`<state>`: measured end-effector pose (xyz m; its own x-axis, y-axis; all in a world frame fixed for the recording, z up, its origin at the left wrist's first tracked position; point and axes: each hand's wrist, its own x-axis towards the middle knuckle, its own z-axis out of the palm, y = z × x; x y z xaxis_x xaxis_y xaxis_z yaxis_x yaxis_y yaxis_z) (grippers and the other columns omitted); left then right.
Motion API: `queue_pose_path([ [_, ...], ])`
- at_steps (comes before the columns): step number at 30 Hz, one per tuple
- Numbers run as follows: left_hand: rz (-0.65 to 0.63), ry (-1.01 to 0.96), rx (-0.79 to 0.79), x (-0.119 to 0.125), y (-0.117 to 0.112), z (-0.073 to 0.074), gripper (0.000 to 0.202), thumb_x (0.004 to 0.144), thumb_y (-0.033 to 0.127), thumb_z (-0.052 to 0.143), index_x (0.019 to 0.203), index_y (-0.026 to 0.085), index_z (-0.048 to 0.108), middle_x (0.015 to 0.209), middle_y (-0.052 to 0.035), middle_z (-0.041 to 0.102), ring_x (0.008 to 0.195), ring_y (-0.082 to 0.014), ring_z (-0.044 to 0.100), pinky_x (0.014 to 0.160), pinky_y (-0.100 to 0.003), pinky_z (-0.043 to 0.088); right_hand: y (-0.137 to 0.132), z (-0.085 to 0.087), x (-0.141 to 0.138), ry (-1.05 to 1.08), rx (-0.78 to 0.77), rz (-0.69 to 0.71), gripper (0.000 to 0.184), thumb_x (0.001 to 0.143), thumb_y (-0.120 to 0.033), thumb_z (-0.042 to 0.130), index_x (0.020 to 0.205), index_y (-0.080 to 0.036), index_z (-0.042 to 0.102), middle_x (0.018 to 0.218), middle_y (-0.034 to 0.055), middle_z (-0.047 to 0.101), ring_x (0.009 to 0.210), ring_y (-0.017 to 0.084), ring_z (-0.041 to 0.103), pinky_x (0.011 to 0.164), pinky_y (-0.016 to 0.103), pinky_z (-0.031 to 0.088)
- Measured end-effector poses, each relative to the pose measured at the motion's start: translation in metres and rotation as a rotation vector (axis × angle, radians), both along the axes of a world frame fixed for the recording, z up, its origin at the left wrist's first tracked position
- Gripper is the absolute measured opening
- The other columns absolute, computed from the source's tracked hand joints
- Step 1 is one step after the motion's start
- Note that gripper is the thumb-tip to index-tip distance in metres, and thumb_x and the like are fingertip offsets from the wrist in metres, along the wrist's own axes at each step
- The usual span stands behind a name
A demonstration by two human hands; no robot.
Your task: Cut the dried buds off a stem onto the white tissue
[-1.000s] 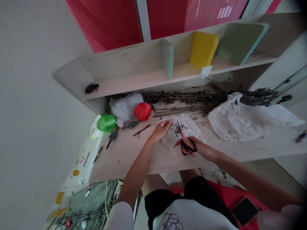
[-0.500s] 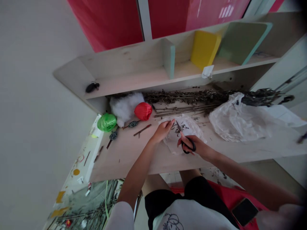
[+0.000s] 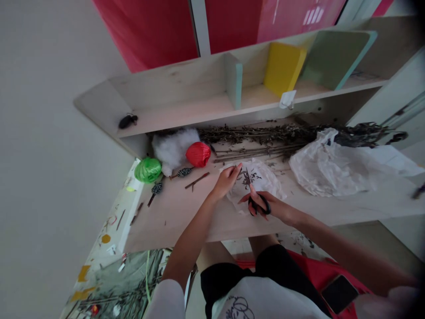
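My right hand (image 3: 262, 204) is closed around the black handles of a pair of scissors (image 3: 260, 204), whose blades point away from me. Below the blades lies a thin white plastic bag (image 3: 270, 179) spread on the desk, with small dark leaf bits (image 3: 254, 176) scattered over it. To the left of the blades, the fingers of my left hand (image 3: 226, 180) are pinched together near the bag. Whatever sits between those fingertips is too small to make out.
Dried twigs (image 3: 245, 135) run along the back. A crumpled white bag (image 3: 327, 166) lies at right. At left are white stuffing (image 3: 172, 150), a red ball of twine (image 3: 198, 154), a green one (image 3: 148, 170) and short sticks (image 3: 197, 180). A phone (image 3: 339, 293) rests beside my leg.
The scissors have turned a little more upright, and my right hand has shifted slightly left and down, its fingers more spread at the handles. My left hand has barely moved.
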<state>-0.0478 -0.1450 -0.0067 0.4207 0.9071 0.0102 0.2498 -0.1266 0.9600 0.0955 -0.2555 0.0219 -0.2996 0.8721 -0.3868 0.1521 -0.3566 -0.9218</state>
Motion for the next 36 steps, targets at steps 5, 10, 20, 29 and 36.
queue_pose_path([
  [5,-0.049,0.026,0.002,0.004,-0.01,0.006,0.047,0.088,0.059,0.04,0.061,0.02,0.038,0.055,0.0043,0.036,0.058,-0.0104,0.038,0.061,-0.025,0.033,0.001,0.001,0.0,0.005,0.014,-0.036,0.07,0.08,-0.072,0.045,0.098,-0.008,0.066,0.058,0.0014,0.053,0.046,0.008,0.04,0.039,0.021,0.032],
  [10,-0.077,0.063,-0.012,0.006,-0.015,0.005,0.048,0.089,0.06,0.036,0.065,0.02,0.044,0.056,0.0035,0.038,0.063,-0.0128,0.043,0.067,-0.026,0.035,0.001,-0.004,0.001,0.025,0.05,-0.046,0.071,0.079,-0.074,0.045,0.094,-0.008,0.066,0.055,-0.0003,0.051,0.043,0.007,0.037,0.04,0.022,0.03],
  [20,-0.097,0.072,-0.046,0.006,-0.013,0.004,0.049,0.088,0.061,0.035,0.067,0.019,0.048,0.059,0.0028,0.041,0.065,-0.0134,0.043,0.069,-0.027,0.036,0.003,-0.011,0.001,0.039,0.101,-0.116,0.065,0.081,-0.074,0.043,0.08,-0.011,0.062,0.043,-0.0049,0.04,0.039,0.007,0.031,0.042,0.025,0.025],
  [29,-0.091,0.101,-0.013,0.006,-0.011,0.002,0.048,0.088,0.059,0.038,0.063,0.019,0.045,0.061,0.0023,0.045,0.066,-0.0132,0.044,0.07,-0.027,0.036,0.004,-0.009,0.001,0.016,0.066,-0.128,0.064,0.077,-0.076,0.047,0.075,-0.013,0.059,0.042,-0.004,0.043,0.036,0.005,0.029,0.039,0.023,0.022],
  [36,-0.095,0.149,0.05,0.005,-0.007,-0.005,0.047,0.088,0.057,0.041,0.061,0.019,0.044,0.058,0.0028,0.04,0.063,-0.013,0.041,0.065,-0.027,0.035,0.004,-0.011,0.003,-0.014,0.043,-0.092,0.064,0.079,-0.075,0.044,0.075,-0.013,0.058,0.045,-0.0022,0.047,0.036,0.005,0.031,0.037,0.022,0.021],
])
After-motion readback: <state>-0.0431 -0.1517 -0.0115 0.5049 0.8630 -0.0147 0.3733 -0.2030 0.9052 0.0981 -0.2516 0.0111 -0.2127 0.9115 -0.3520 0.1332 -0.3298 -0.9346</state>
